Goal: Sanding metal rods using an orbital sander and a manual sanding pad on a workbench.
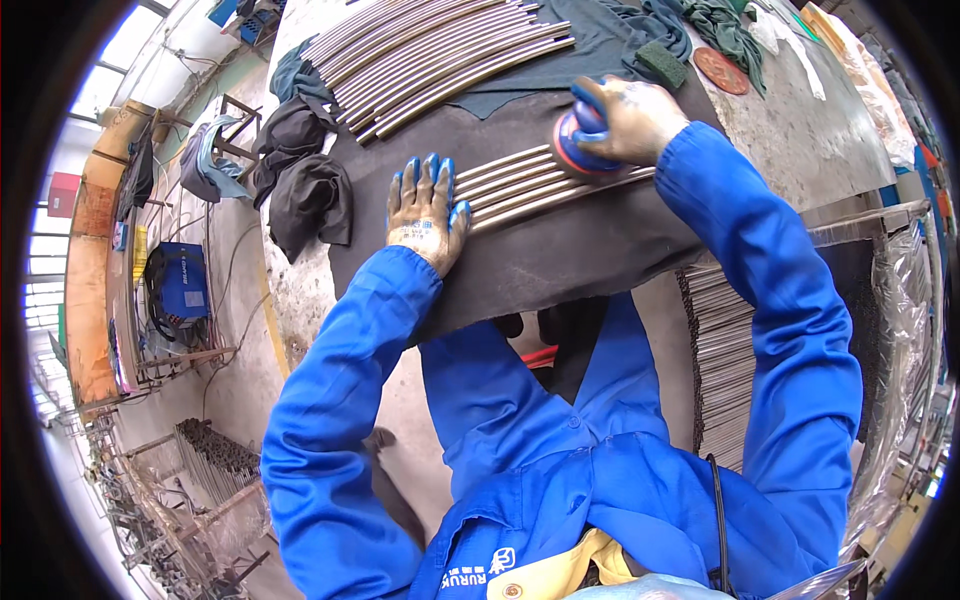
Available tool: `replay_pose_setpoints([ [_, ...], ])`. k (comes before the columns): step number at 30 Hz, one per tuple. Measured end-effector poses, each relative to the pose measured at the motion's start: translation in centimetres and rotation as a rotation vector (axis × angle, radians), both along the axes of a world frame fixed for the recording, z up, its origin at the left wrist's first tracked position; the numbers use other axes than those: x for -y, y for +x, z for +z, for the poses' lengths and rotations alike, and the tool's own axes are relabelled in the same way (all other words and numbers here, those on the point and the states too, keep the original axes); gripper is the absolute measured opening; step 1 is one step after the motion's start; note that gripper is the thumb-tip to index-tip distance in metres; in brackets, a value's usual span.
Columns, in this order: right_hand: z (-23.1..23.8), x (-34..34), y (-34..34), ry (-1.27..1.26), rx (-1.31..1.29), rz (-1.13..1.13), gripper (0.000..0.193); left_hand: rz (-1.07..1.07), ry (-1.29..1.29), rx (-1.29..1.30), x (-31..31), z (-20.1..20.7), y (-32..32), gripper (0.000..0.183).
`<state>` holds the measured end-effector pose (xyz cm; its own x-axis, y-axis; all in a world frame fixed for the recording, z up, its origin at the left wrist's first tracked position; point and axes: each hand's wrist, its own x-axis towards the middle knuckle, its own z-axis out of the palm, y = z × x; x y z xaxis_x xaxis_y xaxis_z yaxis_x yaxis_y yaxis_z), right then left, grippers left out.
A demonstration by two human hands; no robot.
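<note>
Several metal rods lie side by side on a dark cloth that covers the near part of the table. My left hand, in a blue-and-white work glove, rests flat over the rods' left ends with its fingers stretched out. In a matching glove, my right hand grips a round blue sanding pad with a red rim. The pad sits on the rods toward their right side and is a little blurred. Its underside is hidden.
Behind, a larger batch of rods lies on green cloth. A green scouring block and a reddish disc are at the far right. Dark crumpled cloths hang at the left edge. More rods are stacked below right.
</note>
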<state>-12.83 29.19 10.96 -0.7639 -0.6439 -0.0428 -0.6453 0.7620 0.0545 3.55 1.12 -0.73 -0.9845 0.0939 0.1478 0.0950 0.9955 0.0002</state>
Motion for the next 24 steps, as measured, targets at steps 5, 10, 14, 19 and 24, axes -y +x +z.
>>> replay_pose_setpoints([
  [5, 0.5, 2.6, 0.3, -0.032, 0.026, 0.004, 0.065, 0.018, 0.003, -0.013, 0.6, -0.2, -1.3, 0.067],
  [10, 0.8, 3.2, -0.2, 0.026, 0.053, -0.009, 0.064, 0.041, -0.027, -0.025, 1.1, -0.2, -1.7, 0.067],
  [14, -0.4, 0.5, -2.1, -0.021, -0.034, -0.005, 0.069, 0.044, -0.018, -0.018, 0.8, 0.0, -2.1, 0.067],
  [19, 0.5, -1.6, -2.3, 0.082, -0.033, -0.116, 0.062, 0.024, -0.018, -0.03, 1.1, 0.0, -2.5, 0.066],
  [24, 0.2, -1.6, -2.4, 0.069, -0.026, -0.117, 0.062, 0.036, -0.014, -0.003, 1.2, 0.2, -2.6, 0.066],
])
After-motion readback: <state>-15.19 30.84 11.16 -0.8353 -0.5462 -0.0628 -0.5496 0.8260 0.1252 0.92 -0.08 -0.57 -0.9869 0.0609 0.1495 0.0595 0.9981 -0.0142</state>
